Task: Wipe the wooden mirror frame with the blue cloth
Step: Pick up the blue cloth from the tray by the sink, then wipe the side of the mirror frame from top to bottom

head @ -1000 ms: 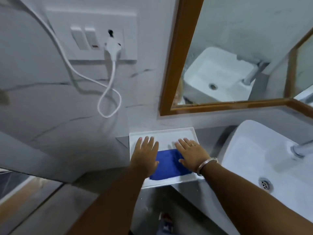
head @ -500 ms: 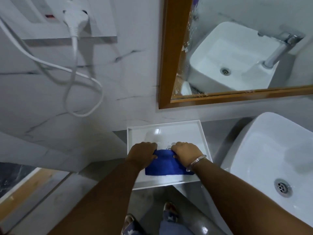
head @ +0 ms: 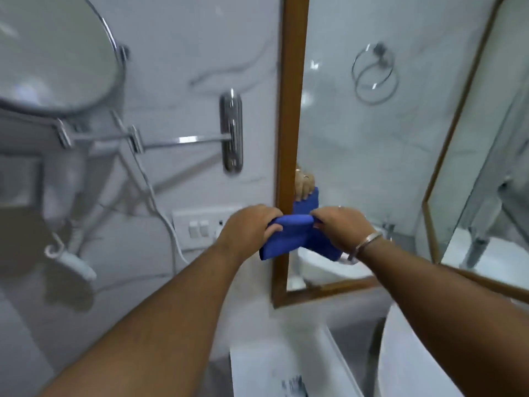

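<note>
The folded blue cloth (head: 289, 236) hangs between both my hands, raised in front of the mirror frame's left upright. My left hand (head: 247, 229) grips its left end and my right hand (head: 342, 229), with a metal bangle on the wrist, grips its right end. The wooden mirror frame (head: 290, 96) runs vertically up the middle of the view, with its bottom rail (head: 323, 293) below the cloth. The glass reflects a hand and the cloth just above my hands.
A round swing-arm mirror (head: 54, 53) on a chrome wall bracket (head: 231, 130) sticks out at the left. A switch plate (head: 200, 226) with a white cable sits left of the frame. The white tray (head: 257, 368) and the basin (head: 406, 365) lie below.
Both hands have lifted the blue cloth out of the white tray and up to the mirror frame's left side. The view has tilted upward.
</note>
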